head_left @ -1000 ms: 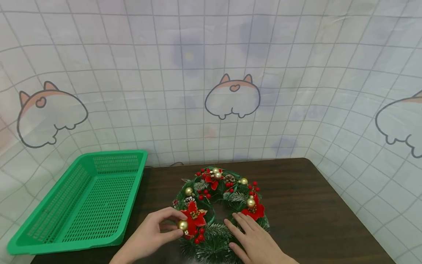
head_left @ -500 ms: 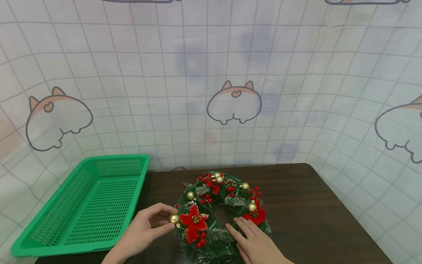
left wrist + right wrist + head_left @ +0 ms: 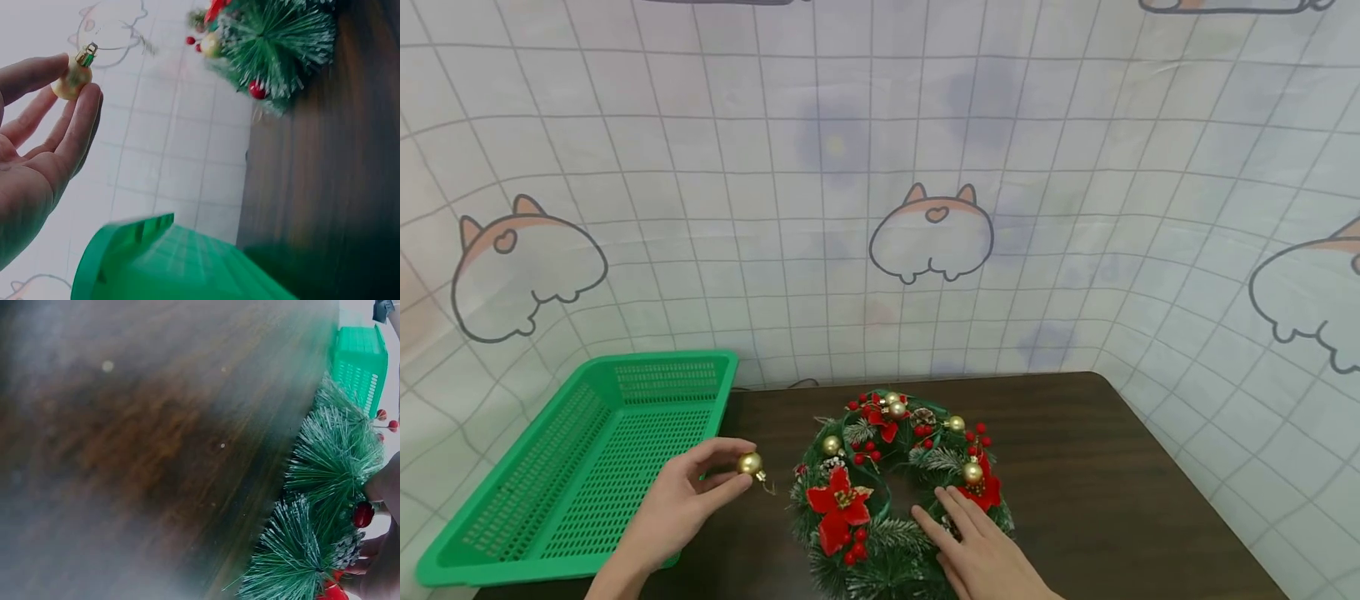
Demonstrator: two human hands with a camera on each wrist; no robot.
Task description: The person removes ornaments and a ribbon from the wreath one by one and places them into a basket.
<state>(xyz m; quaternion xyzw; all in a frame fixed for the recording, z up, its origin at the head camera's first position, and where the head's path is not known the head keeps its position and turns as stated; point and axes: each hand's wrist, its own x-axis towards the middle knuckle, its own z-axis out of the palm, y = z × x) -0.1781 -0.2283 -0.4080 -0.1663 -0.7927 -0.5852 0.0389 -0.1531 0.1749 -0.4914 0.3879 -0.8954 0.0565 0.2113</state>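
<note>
A small gold Christmas bauble [image 3: 749,463] is pinched between thumb and fingertips of my left hand [image 3: 673,504], apart from the wreath and by the green basket's right side. In the left wrist view, a thin wire hook trails from the metal cap of the bauble [image 3: 73,83]. The round green wreath [image 3: 895,567] lies on the table, trimmed with red poinsettias [image 3: 838,507], red berries, pinecones and several other gold balls. My right hand [image 3: 988,554] rests on the wreath's near right part, its fingers extended; it hides part of the greenery there.
A green plastic basket [image 3: 512,575] with perforated walls stands on the left of the dark wooden table [image 3: 1090,492]. Behind and at the sides hangs a white gridded curtain [image 3: 760,208] with cartoon prints. A dark cord [image 3: 802,382] lies at the table's back edge.
My left hand has drawn the gold bauble off the wreath's left side and carried it left toward the basket. The right hand has stayed on the wreath. The head view has shifted slightly.
</note>
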